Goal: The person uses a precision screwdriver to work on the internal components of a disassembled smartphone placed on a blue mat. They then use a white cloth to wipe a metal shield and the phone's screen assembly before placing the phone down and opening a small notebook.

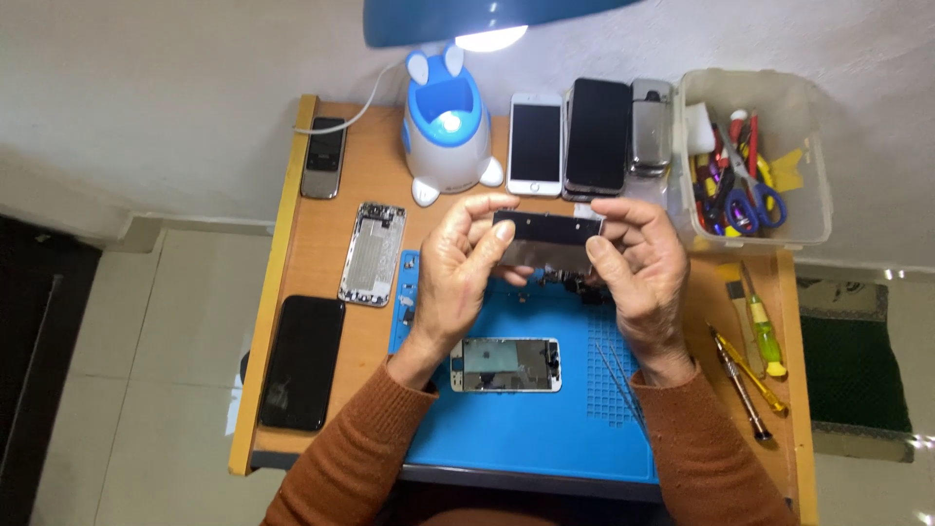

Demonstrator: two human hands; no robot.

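Observation:
Both my hands hold a thin metal plate (545, 239) up above the blue work mat (531, 429). My left hand (458, 278) grips its left end with thumb and fingers. My right hand (638, 268) pinches its right end. Below the hands, on the mat, lies a white phone screen assembly (506, 365) face up. Small dark parts (570, 284) lie on the mat just under the plate, partly hidden by my fingers.
An opened phone shell (372, 253) and a black phone (304, 362) lie left of the mat. Several phones (596, 134) and a white-blue rabbit-shaped holder (446, 127) stand at the back. A clear box of tools (755, 156) sits back right. Screwdrivers (745, 375) and tweezers (616, 375) lie right.

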